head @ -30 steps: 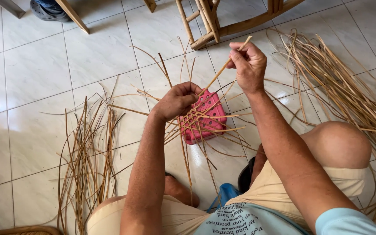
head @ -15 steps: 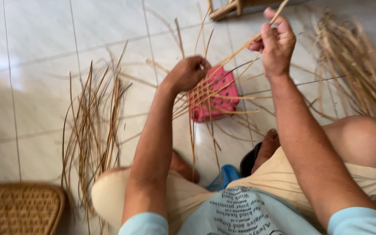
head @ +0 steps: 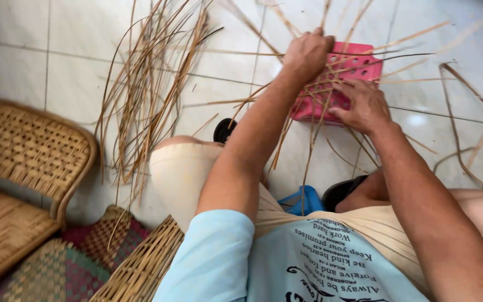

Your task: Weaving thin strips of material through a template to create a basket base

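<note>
A small pink plastic basket (head: 359, 64) sits on the white tiled floor with thin cane strips (head: 320, 120) woven across it. My left hand (head: 307, 53) presses on top of the weave at the basket's left side, fingers curled over the strips. My right hand (head: 364, 103) lies against the basket's near side, fingers pinching the strips there. Long loose strip ends stick out from the basket in all directions.
A bundle of loose cane strips (head: 146, 89) lies on the floor to the left. A woven cane chair (head: 29, 151) stands at far left, a woven mat (head: 68, 260) and a woven basket edge (head: 141, 268) below it. More curved strips (head: 465, 134) lie at right.
My right hand has come down from holding a strip up high and now rests on the basket's near side. The view has swung left and nearer, bringing the cane chair in.
</note>
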